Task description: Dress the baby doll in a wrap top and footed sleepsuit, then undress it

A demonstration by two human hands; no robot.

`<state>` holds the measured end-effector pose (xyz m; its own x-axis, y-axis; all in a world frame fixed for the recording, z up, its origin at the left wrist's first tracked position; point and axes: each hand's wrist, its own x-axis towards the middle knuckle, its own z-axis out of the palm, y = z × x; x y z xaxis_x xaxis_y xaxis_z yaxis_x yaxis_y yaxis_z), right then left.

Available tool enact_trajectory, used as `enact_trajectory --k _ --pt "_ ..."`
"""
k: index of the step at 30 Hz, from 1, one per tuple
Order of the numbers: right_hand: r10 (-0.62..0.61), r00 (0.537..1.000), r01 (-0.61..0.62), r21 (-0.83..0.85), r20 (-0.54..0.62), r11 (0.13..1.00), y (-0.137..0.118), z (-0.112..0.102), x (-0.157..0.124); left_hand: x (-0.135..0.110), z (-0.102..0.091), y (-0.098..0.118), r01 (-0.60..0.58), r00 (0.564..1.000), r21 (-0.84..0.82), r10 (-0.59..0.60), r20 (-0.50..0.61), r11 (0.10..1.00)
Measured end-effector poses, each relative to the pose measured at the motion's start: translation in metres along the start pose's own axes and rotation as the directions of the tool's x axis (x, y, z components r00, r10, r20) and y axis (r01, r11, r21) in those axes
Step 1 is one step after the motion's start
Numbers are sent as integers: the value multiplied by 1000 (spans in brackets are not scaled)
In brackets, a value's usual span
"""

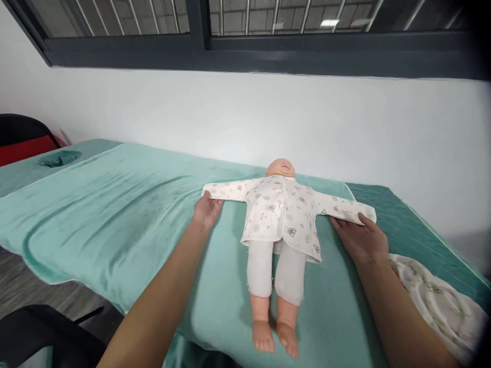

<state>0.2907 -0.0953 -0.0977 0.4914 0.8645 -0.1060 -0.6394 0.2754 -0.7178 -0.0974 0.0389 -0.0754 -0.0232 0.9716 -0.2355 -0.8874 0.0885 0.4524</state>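
Note:
A baby doll lies on its back on a green bed cover, head toward the wall and bare feet toward me. It wears a white printed baby shirt with long sleeves stretched out to both sides; white cloth covers its upper legs. My left hand grips the cuff of the sleeve on the left, thumb on top. At the other side, my right hand has its fingers under the sleeve and the thumb over its lower edge, near the cuff. Both sleeve ends look flat, and no doll hands show.
The light green cover spreads over a massage bed with a face hole at far left. A crumpled printed cloth lies beside my right forearm. Black chairs stand at the left; a white wall backs the bed.

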Motion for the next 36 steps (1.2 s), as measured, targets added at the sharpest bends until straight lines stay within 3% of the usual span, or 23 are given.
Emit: enact_trajectory --k 5,9,12,15,18,21,23,25,28,30,32,34,36 --pt "-93 995 96 69 -39 993 -7 -7 -9 6 -1 2 -38 999 6 38 6 999" --pt "-167 969 178 44 -183 983 -8 -14 -10 8 -4 1 -162 987 84 162 0 983" --pt "-282 908 262 -107 -311 959 -1 -16 -13 4 -8 -3 -336 936 276 352 -11 901" --pt "-416 848 347 -250 -329 904 11 -13 -30 -6 -12 -9 -455 852 507 524 7 732" --pt "-495 846 376 -437 -199 817 25 -9 -64 -21 -16 -15 -490 789 686 608 88 537" --pt "-468 883 349 -607 -42 714 35 -8 -106 -42 -22 -21 -464 763 806 628 153 368" --pt "-425 904 326 -723 50 609 40 -8 -130 -59 -26 -25 -444 770 841 611 181 310" --pt "-385 913 330 -805 139 493 44 -7 -147 -78 -31 -30 -445 809 854 530 255 269" --pt "-370 854 473 -842 366 259 50 -2 -156 -107 -36 -39 -514 833 841 333 442 171" --pt "-358 777 582 -808 517 96 53 5 -155 -123 -37 -46 -599 783 799 247 570 55" --pt "-363 726 623 -782 584 -12 56 13 -151 -133 -36 -52 -689 696 718 189 693 -95" --pt "-386 696 639 -767 606 -52 59 21 -147 -138 -35 -58 -750 606 616 124 786 -243" --pt "-421 665 667 -744 617 -38 61 29 -143 -139 -34 -62 -764 551 541 80 830 -351"
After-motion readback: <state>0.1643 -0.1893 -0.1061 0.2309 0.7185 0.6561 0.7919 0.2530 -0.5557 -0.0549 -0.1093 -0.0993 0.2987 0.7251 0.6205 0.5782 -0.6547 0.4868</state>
